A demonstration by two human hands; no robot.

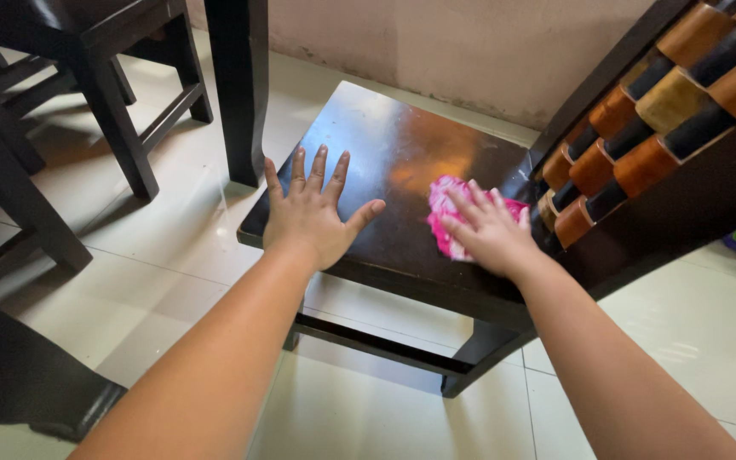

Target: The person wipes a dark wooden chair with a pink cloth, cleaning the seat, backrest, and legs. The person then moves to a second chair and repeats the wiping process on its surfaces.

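Head view, right hand (494, 232) fingers flat on pink cloth (445, 209)

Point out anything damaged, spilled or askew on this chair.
Nothing is clearly wrong. The dark chair seat looks whole and glossy, with no spill. The left hand lies flat on it, and the right hand presses a pink cloth near the backrest.

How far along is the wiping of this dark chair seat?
Looks partway, though it is hard to judge. The chair seat shines at its far middle, which may be wiped already. In hand: the right hand presses a pink cloth flat near the chair back, while the left hand rests spread on the seat's front corner. Left: probably the patch under that left hand.
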